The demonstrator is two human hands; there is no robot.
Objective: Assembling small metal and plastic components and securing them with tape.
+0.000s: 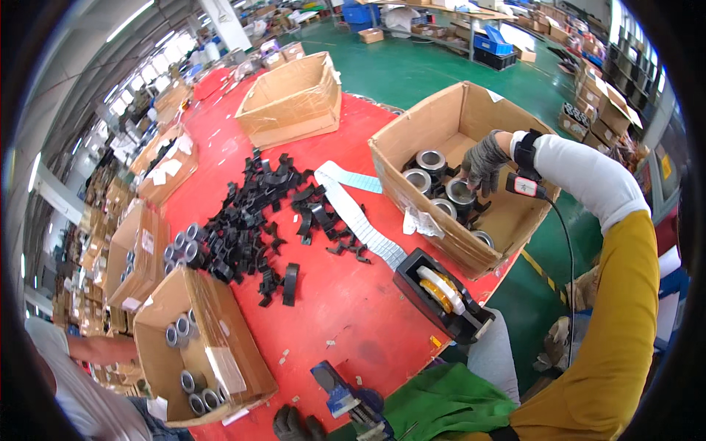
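Observation:
My right hand (482, 163), in a grey knit glove, reaches into a large open carton (507, 242). Its fingers curl down onto the rim of a silver metal sleeve (461, 192) with a black part around it. Similar metal sleeves (430, 160) stand in the same carton. At the lower edge my left hand (296, 424), dark-gloved and partly cut off, has its fingers apart and no object visible in them. Close by it is a blue-and-black tool (346, 397). A black tape dispenser (443, 295) stands at the table's right, a strip of pale labels (353, 213) running out of it.
Black curved clips (254, 209) lie piled on the red table (323, 309), with metal sleeves (187, 246) beside them. Cartons stand at the left (243, 360) and back (294, 103). A cable (572, 294) hangs from my right wrist device. Another person (88, 389) is at lower left.

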